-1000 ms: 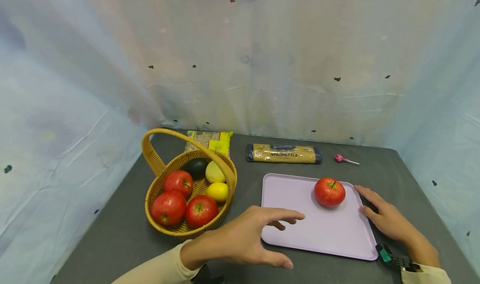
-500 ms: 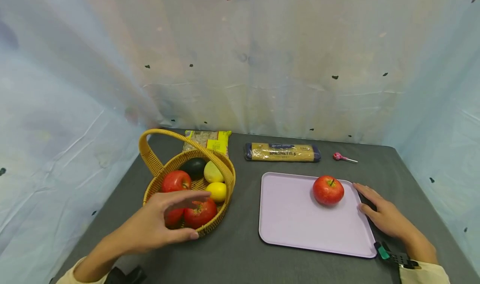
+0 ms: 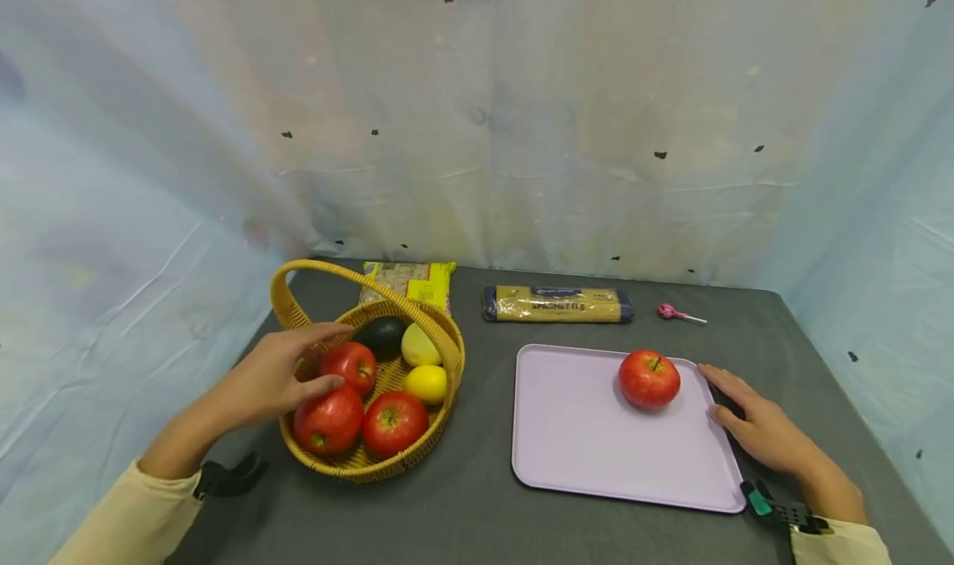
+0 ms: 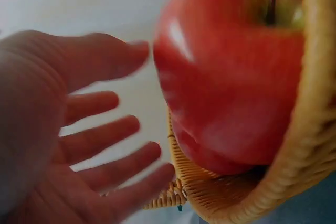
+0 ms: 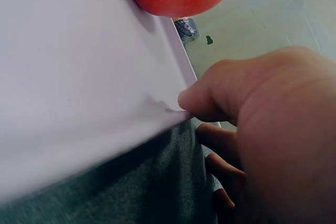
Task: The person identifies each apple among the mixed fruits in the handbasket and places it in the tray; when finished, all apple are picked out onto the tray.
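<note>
My left hand [image 3: 272, 379] reaches over the left rim of the yellow wicker basket [image 3: 440, 441], fingers spread, thumb beside an apple [image 3: 329, 420]. In the left wrist view a gap shows between the fingers and the red apple [image 4: 226, 77]. A second apple [image 3: 350, 366] and a third apple [image 3: 395, 424] share the basket with a dark green avocado [image 3: 382, 336], a pale green fruit [image 3: 420, 345] and a lemon [image 3: 426, 383]. My right hand [image 3: 768, 432] rests at the right edge of the lilac tray [image 3: 574, 457], its thumb on the rim. One apple [image 3: 649, 379] sits on the tray.
Behind the basket lies a yellow-and-clear food bag [image 3: 428, 283]. A spaghetti pack [image 3: 557, 304] lies beyond the tray, with a pink lollipop [image 3: 674, 312] to its right. A pale curtain [image 3: 522, 134] hangs behind the grey table [image 3: 477, 515].
My left hand has moved left from over the tray's near-left corner, past the basket's front, to its left rim. The right hand stays at the tray's edge.
</note>
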`<state>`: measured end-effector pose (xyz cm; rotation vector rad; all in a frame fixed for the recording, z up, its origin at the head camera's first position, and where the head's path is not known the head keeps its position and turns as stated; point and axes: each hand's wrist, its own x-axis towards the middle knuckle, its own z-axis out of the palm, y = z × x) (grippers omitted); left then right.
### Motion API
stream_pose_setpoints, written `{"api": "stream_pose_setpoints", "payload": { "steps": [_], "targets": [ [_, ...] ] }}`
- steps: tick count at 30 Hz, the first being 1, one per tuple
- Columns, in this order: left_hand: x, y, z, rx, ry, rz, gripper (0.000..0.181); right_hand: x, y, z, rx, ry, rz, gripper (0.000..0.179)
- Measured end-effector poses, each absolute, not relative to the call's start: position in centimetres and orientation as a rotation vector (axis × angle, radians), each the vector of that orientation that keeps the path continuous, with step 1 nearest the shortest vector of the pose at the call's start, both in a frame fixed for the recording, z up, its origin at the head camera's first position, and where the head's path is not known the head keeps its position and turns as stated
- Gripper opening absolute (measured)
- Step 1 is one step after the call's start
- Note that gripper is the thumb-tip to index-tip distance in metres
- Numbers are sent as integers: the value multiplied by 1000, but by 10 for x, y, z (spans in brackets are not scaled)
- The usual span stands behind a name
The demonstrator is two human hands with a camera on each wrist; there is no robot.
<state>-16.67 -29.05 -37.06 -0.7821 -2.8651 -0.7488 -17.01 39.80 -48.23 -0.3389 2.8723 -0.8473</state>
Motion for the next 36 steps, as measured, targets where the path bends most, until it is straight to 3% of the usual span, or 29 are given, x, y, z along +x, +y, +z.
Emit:
{"api": "stream_pose_setpoints", "payload": {
  "steps": [14, 36],
  "targets": [
    [-203, -284, -370, -900, -3159, -578, 49, -172, 399, -483, -345, 2875, -830, 69],
    [-209, -237, -369, -655, -3380, -430, 74, -171, 398, -484, -332, 2882, -802, 69]
  ]
}}
